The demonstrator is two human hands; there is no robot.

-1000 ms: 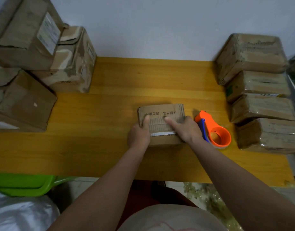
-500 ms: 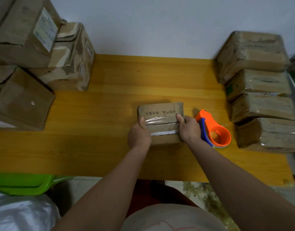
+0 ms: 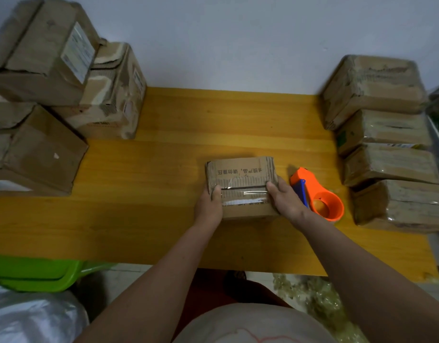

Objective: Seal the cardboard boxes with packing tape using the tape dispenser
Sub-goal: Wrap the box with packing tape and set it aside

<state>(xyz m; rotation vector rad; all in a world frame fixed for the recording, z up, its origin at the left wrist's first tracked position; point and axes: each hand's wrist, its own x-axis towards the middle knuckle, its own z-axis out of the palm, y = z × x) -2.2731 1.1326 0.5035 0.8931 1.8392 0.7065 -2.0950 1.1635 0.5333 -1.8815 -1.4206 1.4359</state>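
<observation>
A small cardboard box [image 3: 240, 173] with printed characters lies in the middle of the yellow wooden table [image 3: 164, 169]. A strip of clear tape [image 3: 243, 194] runs across its top seam. My left hand [image 3: 208, 206] grips the box's left end, thumb on top. My right hand [image 3: 285, 201] grips the right end, thumb pressing the tape's end. An orange tape dispenser [image 3: 317, 196] with a blue handle lies on the table just right of my right hand, untouched.
Worn cardboard boxes [image 3: 52, 95] are stacked at the table's left. Several tape-wrapped boxes [image 3: 387, 144] are piled along the right edge. A green plastic stool [image 3: 35, 273] and a white bag [image 3: 27, 318] sit below the front edge at left.
My right hand slid from the middle of the box top to its right end, smoothing the tape. My left hand stayed on the left end. The dispenser has not moved.
</observation>
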